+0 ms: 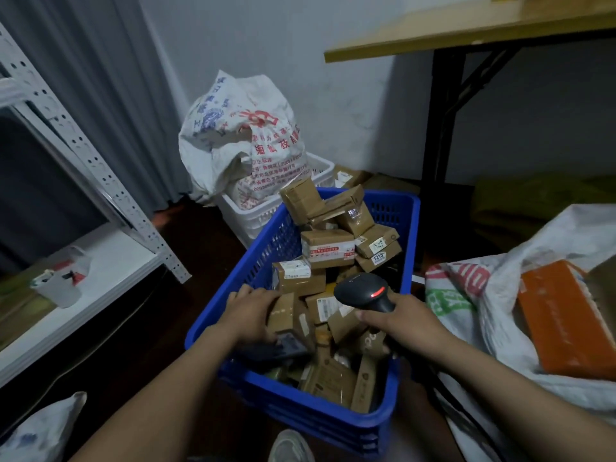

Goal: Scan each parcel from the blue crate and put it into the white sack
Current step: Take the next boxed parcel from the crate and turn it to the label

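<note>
Curled tight round the black scanner [365,290], the right hand [396,320] holds it by the handle, its head raised just above the fingers with a red light showing. Just to the left of that grip, the left hand [250,311] reaches into the blue crate [300,405] and grips a small brown parcel [286,315], fingers over its top edge. Both hands are above the near half of the crate, and more brown parcels lie under and between them. Right of the scanner hand, beside the crate, the white sack [500,328] gapes open with an orange box [563,325] lying inside it. Beyond both grips the heap of parcels [328,248] rises higher towards the crate's far end. Past the crate, a white basket [253,215] touches its far left corner and holds a printed sack [240,141], bulging and crumpled. Far left of the left hand is a white shelf [110,271] with a small tub [60,285] on it. Far right, above the sack, a wooden table [466,31] stands against the wall.
</note>
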